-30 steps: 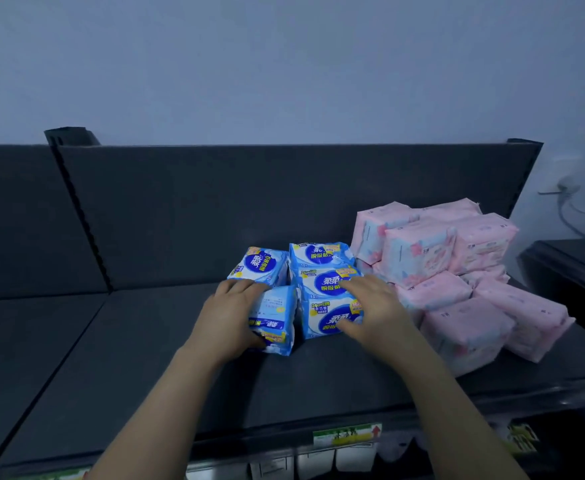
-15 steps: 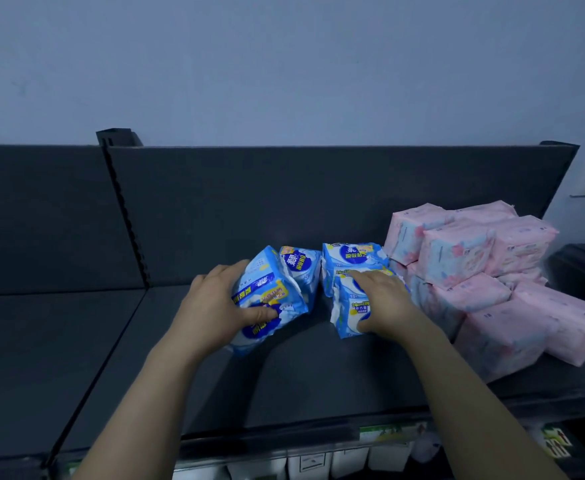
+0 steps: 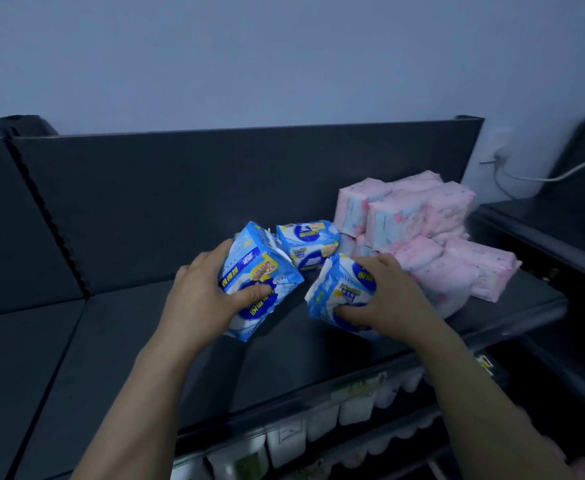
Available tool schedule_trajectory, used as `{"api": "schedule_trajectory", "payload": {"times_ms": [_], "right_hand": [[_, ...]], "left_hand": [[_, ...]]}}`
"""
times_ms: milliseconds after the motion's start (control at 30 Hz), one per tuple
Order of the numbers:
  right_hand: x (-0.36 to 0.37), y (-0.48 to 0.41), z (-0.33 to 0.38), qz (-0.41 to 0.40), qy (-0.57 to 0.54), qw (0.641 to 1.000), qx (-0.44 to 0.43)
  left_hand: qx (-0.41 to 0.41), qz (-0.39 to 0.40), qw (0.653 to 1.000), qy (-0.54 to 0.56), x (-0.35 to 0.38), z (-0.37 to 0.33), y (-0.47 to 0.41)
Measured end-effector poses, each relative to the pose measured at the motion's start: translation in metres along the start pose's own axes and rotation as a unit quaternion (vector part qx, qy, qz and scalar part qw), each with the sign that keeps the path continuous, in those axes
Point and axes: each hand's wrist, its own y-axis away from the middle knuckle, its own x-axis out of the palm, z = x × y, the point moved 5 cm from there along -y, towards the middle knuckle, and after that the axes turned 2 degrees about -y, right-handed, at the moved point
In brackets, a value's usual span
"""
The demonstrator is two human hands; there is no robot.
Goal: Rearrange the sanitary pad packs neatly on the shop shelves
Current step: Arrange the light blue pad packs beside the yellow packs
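On the dark upper shelf (image 3: 111, 341), just left of the pink pile (image 3: 422, 230): blue sanitary pad packs, three lots.

Lot 1. Left blue pack (image 3: 253, 268). The left hand (image 3: 201, 299) grips it, thumb across the printed face and fingers behind. It appears lifted off the shelf (possibly two packs pressed together; the seam is not legible). The long axis runs far-high to near-low, nearly upright. The printed face is turned right and toward the viewer, with the lettering lying sideways.

Lot 2. Right blue pack (image 3: 339, 289). The right hand (image 3: 384, 299) clasps it, fingers curled over the top and thumb at the near edge. The printed face points up toward the viewer and the pack is canted. The long axis is partly hidden under the hand and seems to run near-left to far-right.

Lot 3. Rear blue pack (image 3: 310, 242). No hand touches it. It rests near the back panel, on the far side of the gap between the two held packs, face to the near side, long axis roughly left to right.

Change noted: a second ago the blue packs sat as one tight cluster with both hands laid over it. Half a second ago each hand had closed on its share and was tipping it. Now the cluster is split, the held packs are apart over bare shelf, and one pack is left behind.

Bearing on the task: judged a pull-out stage before re-laying. No blue pack is neatly set yet, and the pink pile is heaped unevenly.
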Motion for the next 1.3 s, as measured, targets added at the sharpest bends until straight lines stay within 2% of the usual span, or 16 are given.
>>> {"api": "schedule_trajectory", "payload": {"times_ms": [200,333,533,667,900,1100,1300], "right_hand": [[-0.073,0.068,-0.032,-0.082,-0.019,0.995,0.063],[-0.114,0.123,-0.067,-0.143,0.002,0.983,0.117],[-0.176,0.234,-0.125,-0.176,0.022,0.958,0.224],[-0.220,0.331,-0.163,-0.232,0.018,0.929,0.289],[-0.288,0.516,-0.208,-0.283,0.037,0.871,0.400],[-0.329,0.662,-0.222,-0.313,0.063,0.817,0.480],[-0.367,0.768,-0.228,-0.362,0.098,0.758,0.534]], "left_hand": [[0.022,0.053,0.995,0.077,0.049,-0.052,0.004],[0.067,0.109,0.988,0.087,0.089,-0.110,0.018],[0.132,0.202,0.962,0.129,0.156,-0.209,0.067],[0.183,0.259,0.937,0.147,0.201,-0.286,0.125],[0.212,0.380,0.877,0.205,0.273,-0.413,0.260],[0.263,0.446,0.823,0.232,0.321,-0.508,0.371],[0.313,0.490,0.780,0.231,0.356,-0.586,0.451]]}}
